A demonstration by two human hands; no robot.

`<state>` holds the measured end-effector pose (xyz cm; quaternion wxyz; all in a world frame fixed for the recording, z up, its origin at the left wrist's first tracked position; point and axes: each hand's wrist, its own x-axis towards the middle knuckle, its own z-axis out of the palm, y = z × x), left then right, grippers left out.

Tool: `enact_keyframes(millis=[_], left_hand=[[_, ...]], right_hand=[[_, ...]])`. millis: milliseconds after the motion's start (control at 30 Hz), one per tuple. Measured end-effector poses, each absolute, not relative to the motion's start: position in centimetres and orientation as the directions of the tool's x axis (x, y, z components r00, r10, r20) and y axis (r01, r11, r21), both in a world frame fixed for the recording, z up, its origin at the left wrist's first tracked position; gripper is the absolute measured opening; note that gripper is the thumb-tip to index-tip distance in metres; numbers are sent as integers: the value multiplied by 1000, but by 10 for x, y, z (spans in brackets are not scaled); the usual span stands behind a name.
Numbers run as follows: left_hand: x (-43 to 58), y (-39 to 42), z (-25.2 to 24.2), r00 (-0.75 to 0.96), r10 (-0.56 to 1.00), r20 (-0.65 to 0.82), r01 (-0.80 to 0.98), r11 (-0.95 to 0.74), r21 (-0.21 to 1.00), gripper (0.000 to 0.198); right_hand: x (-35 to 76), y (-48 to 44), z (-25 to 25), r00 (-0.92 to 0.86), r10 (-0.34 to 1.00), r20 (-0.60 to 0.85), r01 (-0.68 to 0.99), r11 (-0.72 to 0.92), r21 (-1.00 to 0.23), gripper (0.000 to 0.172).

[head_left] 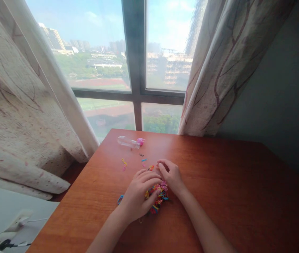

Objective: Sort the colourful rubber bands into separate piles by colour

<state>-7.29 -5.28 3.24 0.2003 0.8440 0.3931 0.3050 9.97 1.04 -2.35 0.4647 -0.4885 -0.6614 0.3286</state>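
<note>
A pile of small multicoloured rubber bands (162, 198) lies on the wooden table, partly covered by my left hand (144, 189). That hand arches over the pile from the left, its fingers apart and curved, the thumb along the near side. Just beyond the pile on the right is my right hand (171, 173), its thumb and forefinger tips close together. Whatever they may pinch is too small to make out. A few yellow and red bands (151, 168) lie by those fingertips. A blue band (120, 199) rests left of my left wrist.
A clear plastic bottle (127, 141) lies on its side near the table's (218, 182) far edge, with a pink piece (140, 141) at its mouth. Loose bands, yellow (123, 161), blue (144, 160) and black (141, 155), lie between bottle and hands. Behind are a window and curtains (212, 70).
</note>
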Motion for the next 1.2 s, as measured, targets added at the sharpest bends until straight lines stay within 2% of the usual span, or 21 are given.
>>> enact_keyframes(millis=[100,200,300,400,533,767,967,1067,1200], left_hand=[[-111,-40,25,365,849,382,677,-524,517,23],[-161,-22,10,148,913,381,804,-335,491,31],[-194,-8,-2,30,924,381,847,-225,481,41],[-193,-1,-7,51,932,359,856,-225,465,41],[-155,-6,-6,180,931,319,817,-322,479,33],[-85,-31,0,317,897,308,644,-442,625,29],[-51,-44,4,234,919,317,537,-394,746,25],[-37,-46,2,169,935,312,506,-354,787,28],[-15,-42,-3,95,947,306,482,-313,819,29]], right_hand=[[102,13,-26,-96,948,304,337,318,-886,26],[105,19,-31,-110,940,322,349,340,-873,32],[103,30,-34,-158,927,341,375,376,-847,36],[93,45,-32,-229,906,357,407,422,-810,34],[72,60,-24,-339,871,357,422,480,-769,25],[67,56,-15,-472,816,334,385,532,-754,21],[94,27,-6,-505,800,325,322,524,-789,30],[108,13,-6,-460,830,317,313,485,-816,36],[129,0,-11,-351,887,298,322,414,-852,35]])
